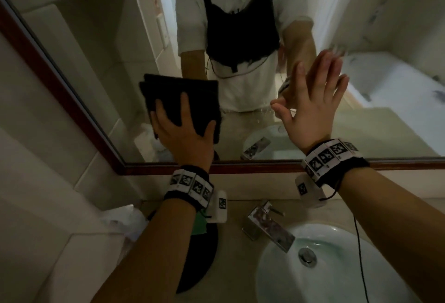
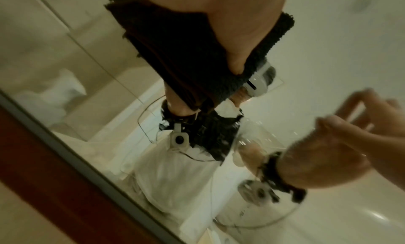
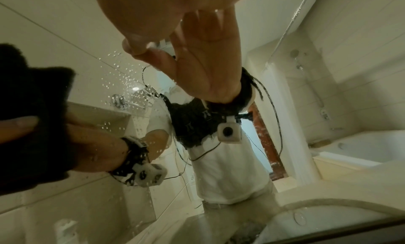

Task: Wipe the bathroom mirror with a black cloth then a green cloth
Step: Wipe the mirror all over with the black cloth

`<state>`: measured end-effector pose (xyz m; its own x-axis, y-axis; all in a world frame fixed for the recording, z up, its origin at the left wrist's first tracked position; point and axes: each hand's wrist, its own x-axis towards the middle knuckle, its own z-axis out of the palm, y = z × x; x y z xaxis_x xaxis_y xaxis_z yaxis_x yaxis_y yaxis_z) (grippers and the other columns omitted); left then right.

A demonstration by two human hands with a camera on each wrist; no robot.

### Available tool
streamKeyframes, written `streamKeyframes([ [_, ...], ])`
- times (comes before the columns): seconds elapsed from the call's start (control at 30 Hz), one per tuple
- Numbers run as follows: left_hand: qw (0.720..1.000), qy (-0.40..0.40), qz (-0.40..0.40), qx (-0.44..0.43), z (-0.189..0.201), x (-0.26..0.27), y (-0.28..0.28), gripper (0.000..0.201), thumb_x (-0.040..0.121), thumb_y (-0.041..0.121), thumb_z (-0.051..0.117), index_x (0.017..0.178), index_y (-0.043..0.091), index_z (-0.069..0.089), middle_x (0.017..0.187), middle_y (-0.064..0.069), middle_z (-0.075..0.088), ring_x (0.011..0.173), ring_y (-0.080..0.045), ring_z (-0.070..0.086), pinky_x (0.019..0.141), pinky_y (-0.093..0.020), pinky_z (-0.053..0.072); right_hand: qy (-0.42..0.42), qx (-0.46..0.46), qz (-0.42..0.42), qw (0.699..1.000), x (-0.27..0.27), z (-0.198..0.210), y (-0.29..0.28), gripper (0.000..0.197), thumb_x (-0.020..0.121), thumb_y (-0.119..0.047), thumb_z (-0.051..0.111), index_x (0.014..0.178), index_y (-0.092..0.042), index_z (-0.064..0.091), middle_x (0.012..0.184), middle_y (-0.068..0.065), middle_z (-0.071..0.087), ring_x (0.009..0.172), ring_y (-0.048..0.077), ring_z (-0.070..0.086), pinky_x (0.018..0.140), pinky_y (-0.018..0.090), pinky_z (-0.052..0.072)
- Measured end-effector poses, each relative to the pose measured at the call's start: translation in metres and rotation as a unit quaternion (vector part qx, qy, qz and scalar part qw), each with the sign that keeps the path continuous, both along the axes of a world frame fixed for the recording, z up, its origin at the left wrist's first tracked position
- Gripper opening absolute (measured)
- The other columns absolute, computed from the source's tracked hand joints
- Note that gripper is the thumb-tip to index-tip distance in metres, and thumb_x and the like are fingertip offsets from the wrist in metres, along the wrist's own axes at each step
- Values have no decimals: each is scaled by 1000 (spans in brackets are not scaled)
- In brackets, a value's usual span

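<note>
The bathroom mirror [image 1: 115, 57] fills the upper head view, and water droplets [image 3: 118, 77] speckle the glass between my hands. My left hand [image 1: 183, 131] presses a folded black cloth [image 1: 192, 93] flat against the lower glass, fingers spread over it. The left wrist view shows the same cloth [image 2: 175, 57] under my palm. My right hand [image 1: 313, 102] is held up flat at the glass to the right, fingers straight, holding nothing; whether it touches the mirror I cannot tell. A green cloth [image 1: 199, 224] lies on the counter, partly hidden under my left wrist.
A dark wooden frame [image 1: 252, 166] borders the mirror. Below it are a chrome faucet [image 1: 267, 225] and a white sink [image 1: 272, 278] at the lower right. The green cloth rests on a black round object [image 1: 202, 261]. A clear plastic bag [image 1: 120, 218] sits left of it.
</note>
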<state>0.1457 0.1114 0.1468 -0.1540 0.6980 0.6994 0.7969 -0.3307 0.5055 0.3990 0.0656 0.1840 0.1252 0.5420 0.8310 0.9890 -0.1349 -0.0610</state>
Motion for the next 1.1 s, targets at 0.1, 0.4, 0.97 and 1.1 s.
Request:
streamKeyframes([
  [0.1,1000,7,-5,2,1,26,-8,84,81,62,64,152,34,27,161,-21,18,146,-45,16,116,-61,21,-4,0,1,1000,2,-2,0,90,89,-60,61,157,-17,23,157,36,15,144,54,10,117,66,3],
  [0.4,1000,-12,18,-15,11,-75,23,94,79,58,69,156,29,22,162,-19,11,149,-37,13,123,-51,14,-10,4,6,1000,2,-2,-1,88,90,-64,52,158,-18,20,156,37,15,143,55,9,116,65,1],
  [0.97,999,-33,29,24,34,-66,21,92,77,43,77,151,10,33,160,-17,20,147,-35,21,124,-46,15,-5,-6,18,1000,-1,-2,-3,77,97,-62,48,157,-19,28,158,31,18,146,51,13,118,64,4],
  [1.1,999,-32,22,37,45,-21,6,91,75,41,79,149,9,37,159,-17,24,145,-39,24,119,-54,24,-22,-1,63,998,14,6,-22,62,98,-33,58,154,-23,35,163,20,18,151,37,12,120,56,11],
])
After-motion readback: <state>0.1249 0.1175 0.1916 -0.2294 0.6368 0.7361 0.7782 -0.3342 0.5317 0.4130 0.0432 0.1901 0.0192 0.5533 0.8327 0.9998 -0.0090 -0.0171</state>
